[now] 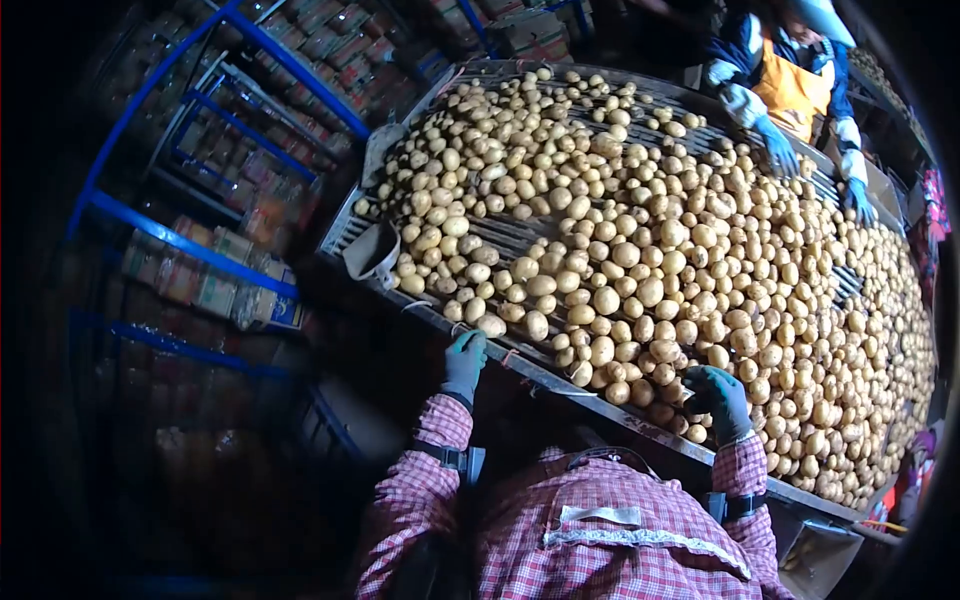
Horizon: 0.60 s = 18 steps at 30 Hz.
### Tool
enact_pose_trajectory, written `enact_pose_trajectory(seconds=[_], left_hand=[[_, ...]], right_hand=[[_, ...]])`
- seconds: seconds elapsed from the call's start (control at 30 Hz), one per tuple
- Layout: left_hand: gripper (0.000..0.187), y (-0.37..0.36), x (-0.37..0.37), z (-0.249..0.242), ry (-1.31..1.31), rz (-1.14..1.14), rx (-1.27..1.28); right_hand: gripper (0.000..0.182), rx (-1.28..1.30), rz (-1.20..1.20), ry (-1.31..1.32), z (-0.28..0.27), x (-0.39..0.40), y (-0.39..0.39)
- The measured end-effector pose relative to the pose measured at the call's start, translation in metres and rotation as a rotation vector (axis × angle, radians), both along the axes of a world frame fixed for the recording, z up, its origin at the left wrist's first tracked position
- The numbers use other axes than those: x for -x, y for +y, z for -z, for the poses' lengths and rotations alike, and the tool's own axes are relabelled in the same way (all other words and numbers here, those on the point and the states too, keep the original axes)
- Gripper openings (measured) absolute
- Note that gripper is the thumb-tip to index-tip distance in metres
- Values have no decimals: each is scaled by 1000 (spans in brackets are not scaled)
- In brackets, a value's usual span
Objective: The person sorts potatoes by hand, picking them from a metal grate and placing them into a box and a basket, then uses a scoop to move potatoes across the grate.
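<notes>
Many pale potatoes point(650, 292) cover a large slatted sorting table point(480, 232). My left hand point(464, 366), in a blue-green glove, is at the near metal rim, just below a potato point(490, 325). Its fingers are bent and close together; whatever they hold is hidden. Farther right, my right hand point(720, 398), in a similar glove, reaches over the rim among the potatoes. Its fingers curl down around a potato, mostly covered by the glove.
Across the table, a co-worker in an orange apron point(790, 90) has blue-gloved hands point(778, 148) at the far edge. A pale scoop-like holder point(372, 252) sits at the left corner. Blue metal rails point(190, 243) and stacked boxes point(215, 290) stand at left.
</notes>
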State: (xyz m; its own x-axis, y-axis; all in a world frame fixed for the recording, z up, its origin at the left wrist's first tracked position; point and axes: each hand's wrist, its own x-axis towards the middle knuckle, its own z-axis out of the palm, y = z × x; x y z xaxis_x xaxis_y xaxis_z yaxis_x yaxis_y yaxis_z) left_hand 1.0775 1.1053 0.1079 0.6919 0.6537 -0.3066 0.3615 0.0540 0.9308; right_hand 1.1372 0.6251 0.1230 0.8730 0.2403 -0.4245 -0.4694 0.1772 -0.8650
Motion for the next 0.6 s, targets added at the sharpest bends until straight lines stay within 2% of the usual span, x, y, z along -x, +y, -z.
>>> enact_pose_trajectory(seconds=[0.17,0.2,0.27,0.33,0.4,0.47,0.5,0.53,0.6], left_hand=[[15,70,0,-3,0,-242,-19],[14,96,0,3,-68,-266,16],[12,131,-7,-17,-42,-387,-23],[14,189,-9,-12,-66,-463,6],[39,249,-13,-9,-14,-462,-25],[50,305,-24,0,-3,-486,66],[52,324,-30,-2,-14,-492,83],[53,340,-35,-2,-27,-494,104],[58,376,-47,9,-113,-366,136]], right_hand=[[39,83,-132,-66,-17,-12,26],[39,90,-154,-91,-15,-14,33],[39,52,-143,-48,-21,-18,54],[38,69,-161,-73,-19,-23,75],[35,32,-144,-40,-28,-28,106],[35,36,-216,-10,-30,-40,135],[35,55,-222,-148,-22,-42,149],[35,-8,-180,-15,-27,-46,168],[34,57,-244,61,-40,-55,205]])
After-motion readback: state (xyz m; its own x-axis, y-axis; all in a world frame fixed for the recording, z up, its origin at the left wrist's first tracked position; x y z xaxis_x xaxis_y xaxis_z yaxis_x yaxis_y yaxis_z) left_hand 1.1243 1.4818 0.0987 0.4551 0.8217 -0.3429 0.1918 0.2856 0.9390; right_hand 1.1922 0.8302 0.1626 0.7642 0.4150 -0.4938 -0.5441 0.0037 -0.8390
